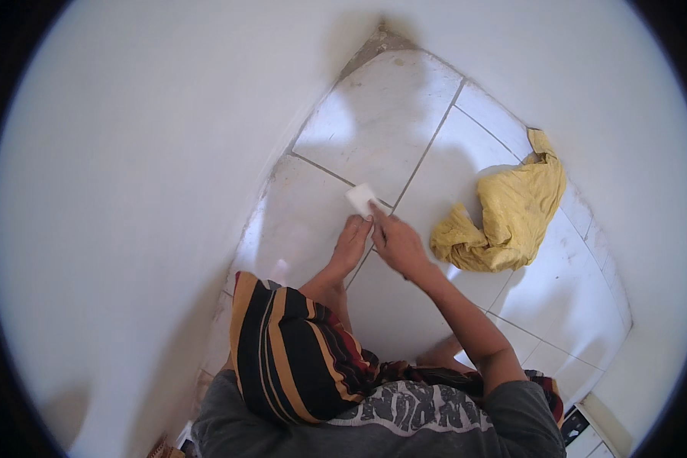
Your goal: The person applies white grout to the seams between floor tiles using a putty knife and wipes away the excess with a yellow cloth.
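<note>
My right hand (395, 243) reaches forward over the white tiled floor (374, 130) and pinches a small white rectangular piece (361, 198) at its fingertips, held on or just above a grout line. My left hand (351, 244) comes out from under a striped cloth (290, 355) draped over my knee. It rests palm down on the tile right beside the right hand and holds nothing.
A crumpled yellow cloth (511, 214) lies on the floor to the right, near the wall. White walls (145, 191) close in on the left and right and meet at a corner ahead. Grey grout lines cross the tiles.
</note>
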Demonstrator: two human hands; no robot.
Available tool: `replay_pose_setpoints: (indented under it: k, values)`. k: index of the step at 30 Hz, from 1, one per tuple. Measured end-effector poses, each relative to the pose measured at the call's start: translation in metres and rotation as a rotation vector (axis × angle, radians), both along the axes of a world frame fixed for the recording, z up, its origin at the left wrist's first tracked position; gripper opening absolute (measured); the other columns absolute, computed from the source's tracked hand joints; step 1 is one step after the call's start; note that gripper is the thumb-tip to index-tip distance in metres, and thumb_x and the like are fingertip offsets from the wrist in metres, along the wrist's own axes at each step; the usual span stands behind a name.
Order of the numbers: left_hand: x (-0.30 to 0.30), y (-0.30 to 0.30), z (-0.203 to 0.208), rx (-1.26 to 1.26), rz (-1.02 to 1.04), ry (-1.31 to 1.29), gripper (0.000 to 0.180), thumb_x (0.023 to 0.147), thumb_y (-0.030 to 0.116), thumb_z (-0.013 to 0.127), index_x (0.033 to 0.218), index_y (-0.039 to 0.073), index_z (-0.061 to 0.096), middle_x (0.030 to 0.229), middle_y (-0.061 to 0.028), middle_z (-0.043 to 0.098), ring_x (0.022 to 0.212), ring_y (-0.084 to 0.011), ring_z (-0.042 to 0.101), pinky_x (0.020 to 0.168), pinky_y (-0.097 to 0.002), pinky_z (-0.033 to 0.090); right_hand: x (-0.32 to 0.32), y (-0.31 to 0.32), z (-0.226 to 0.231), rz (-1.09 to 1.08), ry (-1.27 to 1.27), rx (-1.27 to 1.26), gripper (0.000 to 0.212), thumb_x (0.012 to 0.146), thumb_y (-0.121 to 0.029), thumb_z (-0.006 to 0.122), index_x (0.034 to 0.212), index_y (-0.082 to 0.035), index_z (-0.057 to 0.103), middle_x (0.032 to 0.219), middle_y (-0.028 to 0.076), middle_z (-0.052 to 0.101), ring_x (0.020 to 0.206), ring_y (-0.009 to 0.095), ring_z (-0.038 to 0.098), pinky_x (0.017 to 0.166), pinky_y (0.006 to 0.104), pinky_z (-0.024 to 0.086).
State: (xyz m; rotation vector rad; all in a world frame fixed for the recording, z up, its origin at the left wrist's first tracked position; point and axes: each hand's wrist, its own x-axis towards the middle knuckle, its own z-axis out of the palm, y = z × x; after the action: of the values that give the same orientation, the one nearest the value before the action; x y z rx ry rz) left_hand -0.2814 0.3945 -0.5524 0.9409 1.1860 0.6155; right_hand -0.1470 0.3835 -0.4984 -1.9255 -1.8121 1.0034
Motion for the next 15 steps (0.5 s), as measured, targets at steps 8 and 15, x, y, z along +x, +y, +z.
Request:
replay_pose_setpoints:
  k: [8, 15]
  values:
    - [-0.027, 0.031, 0.009, 0.946, -0.205, 0.452, 0.056, 0.069, -0.007, 0.063, 0.123, 0.003, 0.049, 0.122, -0.0164, 0.050, 0.115, -0.0337, 0.047, 0.095, -0.0405, 0.042, -0.015, 0.049, -0.007, 0.177, -0.347, -0.150, 0.041, 0.082, -0.014, 0.058, 0.123, -0.006, 0.054, 0.073, 0.019, 0.064, 0.071, 0.036, 0.063, 0.064, 0.0456, 0.051]
    - [-0.026, 0.062, 0.001, 0.816, -0.174, 0.412, 0.074, 0.066, -0.007, 0.067, 0.133, 0.004, 0.038, 0.131, -0.0173, 0.047, 0.122, -0.0341, 0.045, 0.099, -0.0396, 0.042, -0.037, 0.085, -0.013, 0.119, -0.300, -0.108, 0.015, 0.073, -0.009, 0.063, 0.085, -0.001, 0.063, 0.076, 0.019, 0.065, 0.075, 0.035, 0.065, 0.064, 0.0455, 0.052]
